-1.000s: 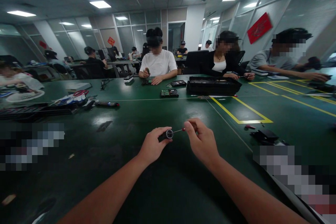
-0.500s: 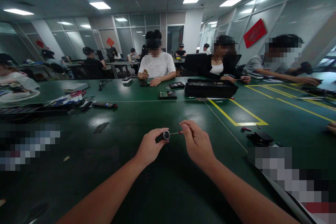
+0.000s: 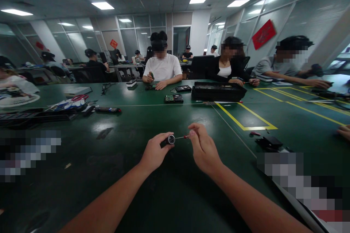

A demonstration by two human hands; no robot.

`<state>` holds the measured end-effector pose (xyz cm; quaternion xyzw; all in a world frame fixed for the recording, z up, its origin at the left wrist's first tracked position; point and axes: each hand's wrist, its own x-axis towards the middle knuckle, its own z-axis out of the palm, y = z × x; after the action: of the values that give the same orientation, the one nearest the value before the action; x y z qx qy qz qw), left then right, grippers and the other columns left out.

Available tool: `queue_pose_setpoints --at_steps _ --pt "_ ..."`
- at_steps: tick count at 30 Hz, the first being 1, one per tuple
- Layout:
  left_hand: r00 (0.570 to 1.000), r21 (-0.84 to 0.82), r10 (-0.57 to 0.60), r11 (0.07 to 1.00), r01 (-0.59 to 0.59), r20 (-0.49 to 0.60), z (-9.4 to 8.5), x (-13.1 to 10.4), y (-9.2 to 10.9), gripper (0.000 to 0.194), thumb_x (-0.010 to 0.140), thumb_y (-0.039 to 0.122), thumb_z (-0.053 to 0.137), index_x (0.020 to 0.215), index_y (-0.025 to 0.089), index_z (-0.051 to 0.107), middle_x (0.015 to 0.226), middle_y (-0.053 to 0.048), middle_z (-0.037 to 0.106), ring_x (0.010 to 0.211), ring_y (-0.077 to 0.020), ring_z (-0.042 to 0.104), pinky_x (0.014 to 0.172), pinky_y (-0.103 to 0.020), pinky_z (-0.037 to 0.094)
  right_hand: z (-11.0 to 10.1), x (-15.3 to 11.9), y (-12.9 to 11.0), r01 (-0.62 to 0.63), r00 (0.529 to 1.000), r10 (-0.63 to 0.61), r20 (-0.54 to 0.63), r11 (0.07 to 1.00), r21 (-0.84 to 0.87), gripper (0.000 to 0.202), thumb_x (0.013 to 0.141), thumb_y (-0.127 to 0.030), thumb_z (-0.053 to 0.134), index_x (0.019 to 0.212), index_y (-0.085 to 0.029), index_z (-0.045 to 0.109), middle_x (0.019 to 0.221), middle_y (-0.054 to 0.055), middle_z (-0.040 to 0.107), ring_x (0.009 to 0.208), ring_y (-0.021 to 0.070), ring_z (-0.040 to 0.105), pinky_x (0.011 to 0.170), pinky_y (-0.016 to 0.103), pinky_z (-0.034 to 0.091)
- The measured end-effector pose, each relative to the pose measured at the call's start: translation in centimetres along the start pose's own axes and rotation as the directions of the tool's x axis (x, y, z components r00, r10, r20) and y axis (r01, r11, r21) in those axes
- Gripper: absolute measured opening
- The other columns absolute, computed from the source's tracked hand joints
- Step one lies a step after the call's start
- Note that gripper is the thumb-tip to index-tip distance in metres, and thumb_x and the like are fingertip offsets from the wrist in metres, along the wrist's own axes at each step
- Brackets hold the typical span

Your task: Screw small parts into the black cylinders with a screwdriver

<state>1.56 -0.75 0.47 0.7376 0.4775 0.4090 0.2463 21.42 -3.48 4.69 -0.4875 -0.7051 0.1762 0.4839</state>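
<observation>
My left hand (image 3: pixel 156 151) is closed around a small black cylindrical part (image 3: pixel 171 139) with a round, silvery-rimmed end facing me. In my right hand (image 3: pixel 203 147), thumb and fingers pinch the red handle of a thin screwdriver (image 3: pixel 180 137). Its metal shaft points left and reaches the side of the cylinder; whether the tip sits in a screw cannot be made out. Both hands are held above the green table (image 3: pixel 169 189), and my left fingers hide most of the cylinder's body.
Across the table stands a long black case (image 3: pixel 218 92), with a hard drive (image 3: pixel 174 98) to its left. Tools and a black tray (image 3: pixel 35 115) lie at left. Black parts (image 3: pixel 270 142) lie at right. A person in white (image 3: pixel 163 67) works opposite.
The view has shifted slightly. My hands keep the same hold on the cylinder and screwdriver, with only slight motion of the right fingers at the handle.
</observation>
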Motion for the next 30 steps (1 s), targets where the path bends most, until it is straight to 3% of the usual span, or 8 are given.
queue_pose_setpoints --at_steps 4,6,8,11,15,21,27,30 --pt "1.0 0.011 0.006 1.0 -0.005 -0.021 0.0 -0.1 -0.1 0.041 0.084 0.015 0.072 0.123 0.028 0.068 0.124 -0.003 0.07 0.118 -0.0222 0.063 0.107 -0.042 0.045 0.3 0.2 0.4 -0.035 0.999 0.038 -0.02 0.993 0.11 0.019 0.099 -0.035 0.045 0.104 -0.022 0.057 0.089 0.004 0.066 0.079 0.0199 0.063 0.071 0.033 0.045" --pt "0.999 0.032 0.04 0.999 -0.04 -0.015 0.0 -0.1 0.2 0.04 0.084 0.015 0.072 0.122 0.028 0.068 0.124 -0.003 0.07 0.118 -0.0221 0.063 0.107 -0.043 0.045 0.5 0.5 0.8 -0.108 0.991 0.121 -0.052 0.972 0.209 0.022 0.098 -0.04 0.047 0.099 -0.022 0.06 0.087 0.003 0.066 0.081 0.0203 0.063 0.073 0.033 0.046" --pt "0.995 0.07 0.095 0.993 -0.095 -0.002 -0.1 -0.1 0.6 0.039 0.085 0.017 0.071 0.122 0.029 0.067 0.124 -0.003 0.07 0.118 -0.0223 0.062 0.111 -0.047 0.041 0.9 0.8 1.5 -0.219 0.954 0.277 -0.117 0.908 0.358 0.027 0.098 -0.046 0.047 0.093 -0.023 0.06 0.079 0.002 0.063 0.074 0.0195 0.061 0.07 0.033 0.048" --pt "0.993 0.112 0.116 0.987 -0.115 -0.004 -0.2 0.1 1.0 0.037 0.087 0.019 0.07 0.123 0.029 0.067 0.124 -0.003 0.07 0.119 -0.0231 0.062 0.114 -0.053 0.035 1.3 1.0 2.3 -0.313 0.858 0.482 -0.179 0.766 0.562 0.032 0.097 -0.05 0.044 0.083 -0.024 0.055 0.069 -0.001 0.057 0.062 0.0177 0.056 0.063 0.033 0.049" --pt "0.998 0.116 0.069 0.991 -0.069 0.005 -0.3 0.2 0.7 0.038 0.087 0.02 0.071 0.124 0.028 0.066 0.125 -0.004 0.07 0.117 -0.0235 0.062 0.112 -0.052 0.038 1.3 0.7 2.0 -0.26 0.885 0.4 -0.24 0.85 0.457 0.031 0.098 -0.05 0.045 0.09 -0.023 0.057 0.077 0.001 0.061 0.069 0.0177 0.058 0.067 0.033 0.049" --pt "0.998 0.14 0.056 0.988 -0.058 0.023 -0.2 0.0 0.7 0.041 0.087 0.022 0.071 0.127 0.031 0.064 0.129 -0.002 0.068 0.121 -0.0242 0.06 0.117 -0.056 0.028 1.2 0.3 1.1 -0.168 0.931 0.259 -0.258 0.93 0.327 0.029 0.099 -0.048 0.043 0.095 -0.023 0.056 0.08 0.002 0.062 0.073 0.0183 0.06 0.07 0.034 0.048" --pt "0.999 0.154 0.036 0.987 -0.042 0.037 -0.2 -0.1 1.1 0.043 0.086 0.024 0.072 0.128 0.031 0.064 0.127 -0.002 0.069 0.118 -0.0252 0.061 0.116 -0.057 0.028 1.1 0.2 1.3 -0.149 0.964 0.194 -0.182 0.96 0.236 0.027 0.101 -0.046 0.043 0.099 -0.023 0.057 0.082 0.002 0.065 0.076 0.0181 0.061 0.071 0.033 0.047" --pt "0.999 0.159 0.03 0.987 -0.036 0.037 -0.2 -0.1 1.1 0.042 0.086 0.023 0.072 0.127 0.03 0.065 0.126 -0.003 0.069 0.117 -0.0258 0.062 0.115 -0.057 0.029 0.7 0.2 1.0 -0.138 0.98 0.162 -0.12 0.972 0.188 0.026 0.1 -0.046 0.047 0.098 -0.023 0.058 0.073 -0.001 0.061 0.065 0.0162 0.058 0.062 0.03 0.044"
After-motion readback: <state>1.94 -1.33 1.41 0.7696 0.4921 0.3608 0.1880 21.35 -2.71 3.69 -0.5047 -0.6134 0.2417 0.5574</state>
